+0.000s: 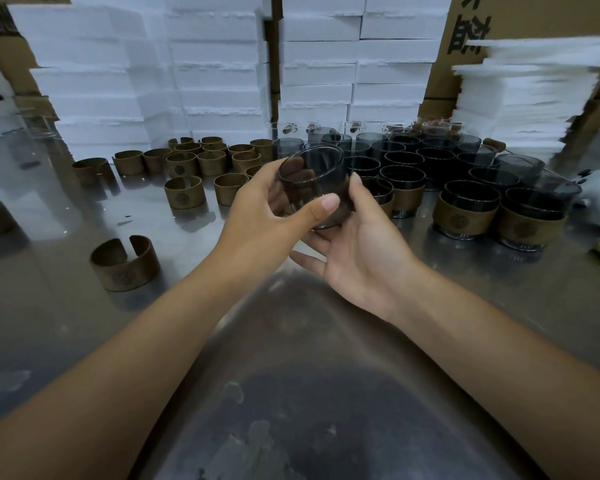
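At the centre of the frame a smoked glass tumbler (312, 183) is held above the steel table (291, 382), tilted with its open mouth towards the upper left; nothing is inside it. The left hand (267, 209) grips its near wall, thumb laid across the front; the right hand (357, 258) cradles it from below, fingers under the base and thumb up along the right side. Brown split sleeves (184, 192) stand empty on the table at centre left; at centre right sleeved tumblers (465, 216) stand close together, with bare tumblers (406, 157) behind them, all seemingly empty. White foam boxes (215, 64) are stacked along the top; foam sheets (527, 95) are piled at the upper right.
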Demonstrator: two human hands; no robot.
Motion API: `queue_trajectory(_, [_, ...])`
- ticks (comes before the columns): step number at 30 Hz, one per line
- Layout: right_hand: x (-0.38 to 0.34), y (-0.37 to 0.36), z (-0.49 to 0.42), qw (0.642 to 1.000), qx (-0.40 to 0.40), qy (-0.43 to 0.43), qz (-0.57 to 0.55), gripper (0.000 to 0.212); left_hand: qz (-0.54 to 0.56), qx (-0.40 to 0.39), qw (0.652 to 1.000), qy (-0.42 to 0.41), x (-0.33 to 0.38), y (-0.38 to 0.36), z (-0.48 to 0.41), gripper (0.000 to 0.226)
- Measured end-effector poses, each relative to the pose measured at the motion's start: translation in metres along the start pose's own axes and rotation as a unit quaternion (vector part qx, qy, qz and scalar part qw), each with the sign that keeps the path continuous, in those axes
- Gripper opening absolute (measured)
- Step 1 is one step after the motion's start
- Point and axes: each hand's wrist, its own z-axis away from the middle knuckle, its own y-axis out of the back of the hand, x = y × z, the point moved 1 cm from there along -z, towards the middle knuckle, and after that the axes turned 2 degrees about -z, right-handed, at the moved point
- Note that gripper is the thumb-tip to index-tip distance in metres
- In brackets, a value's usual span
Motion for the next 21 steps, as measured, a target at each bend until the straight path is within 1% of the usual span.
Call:
queue_trajectory(3, [-0.001,0.001,0.000,0.999,0.008,-0.028,0.012,0.062,-0.011,-0.004,1.000,-0.002,-0.003,0.002,-0.001,0.050])
queue_trajectory(5, [-0.002,0.002,0.001,0.999,0.013,-0.040,0.019,0.062,-0.020,-0.007,1.000,-0.004,-0.005,0.003,-0.002,0.051])
queue_trajectory(13, [-0.008,0.009,0.001,0.997,0.045,-0.044,0.051,0.048,-0.053,-0.009,0.998,-0.019,-0.010,0.005,-0.005,0.051])
queue_trajectory(19, [-0.011,0.011,0.002,0.992,0.114,-0.004,0.044,0.031,-0.071,-0.018,0.997,-0.033,-0.011,0.004,-0.005,0.052])
queue_trajectory(21, [-0.011,0.011,0.002,0.992,0.122,0.012,0.029,0.025,-0.071,-0.020,0.997,-0.036,-0.010,0.004,-0.005,0.052])
